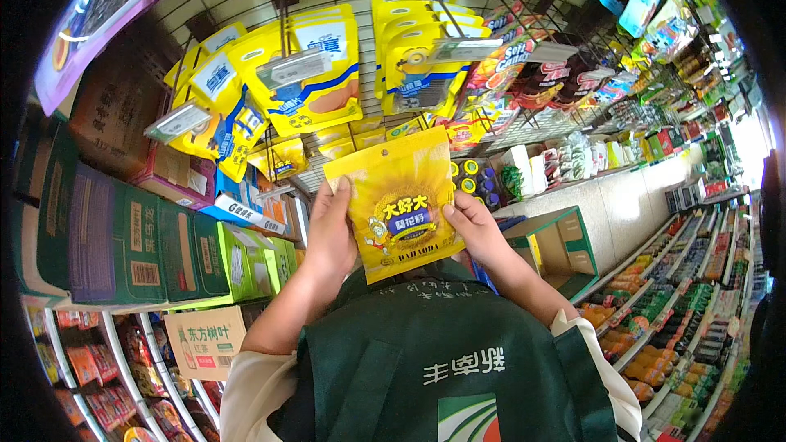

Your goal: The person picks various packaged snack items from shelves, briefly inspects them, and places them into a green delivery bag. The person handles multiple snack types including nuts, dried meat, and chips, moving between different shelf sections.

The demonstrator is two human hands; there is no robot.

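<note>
A yellow snack pouch with a sunflower picture and printed writing hangs flat between both hands in front of my chest. My left hand pinches its left edge, thumb on the front face. On the opposite side, my right hand grips the right edge, thumb also in front. The pouch's upper edge reaches toward a hanging rack, where yellow snack bags hang on metal hooks. Further yellow bags with a dark window hang to their right. Both of my hands' other fingers are mostly hidden behind the pouch.
Clear price-tag holders jut from the hooks. Stacked cardboard cartons stand at left, with a lime-green box beside them. An open green carton is at right, near a tiled aisle floor and shelves of bottled drinks.
</note>
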